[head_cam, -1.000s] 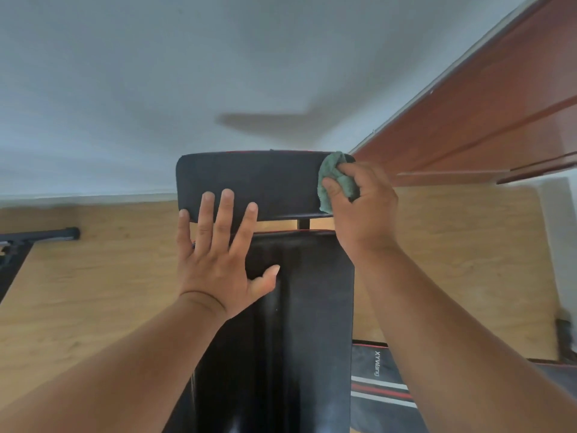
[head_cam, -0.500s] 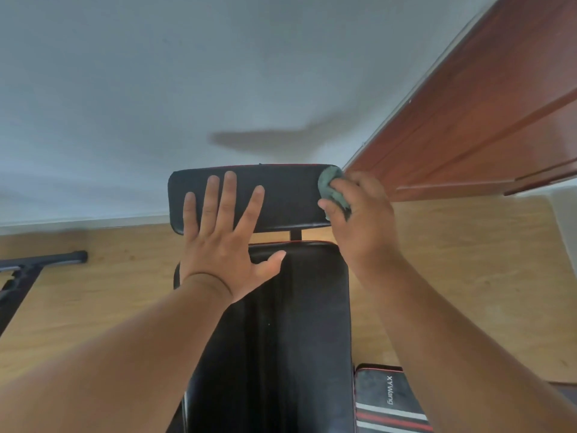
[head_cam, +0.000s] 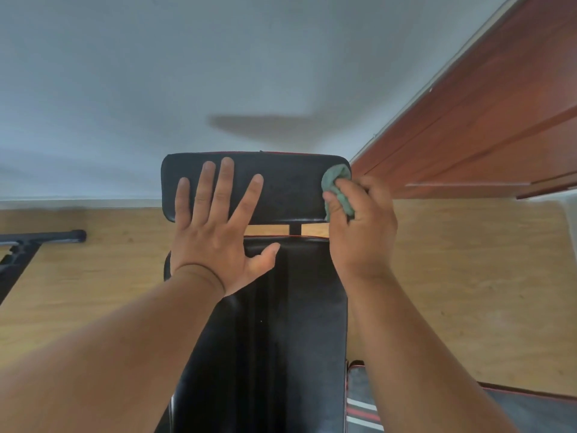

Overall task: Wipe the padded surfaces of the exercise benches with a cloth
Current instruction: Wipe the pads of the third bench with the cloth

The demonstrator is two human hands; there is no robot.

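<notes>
Green cloth (head_cam: 337, 190) bunched at the right end of the black head pad (head_cam: 281, 185), pinched in the curled fingers of the right hand (head_cam: 359, 228). Left hand (head_cam: 218, 228) spread flat, fingers straight and splayed, fingertips pressing the left part of the same pad, thumb reaching over the long black bench pad (head_cam: 290, 323) below. Both forearms stretched forward over the wooden floor (head_cam: 452, 276). Compared with half a second ago, hands and cloth nearly unchanged in place, cloth showing slightly more.

Head camera, close, facing forward-down over bench (head_cam: 281, 323).
</notes>
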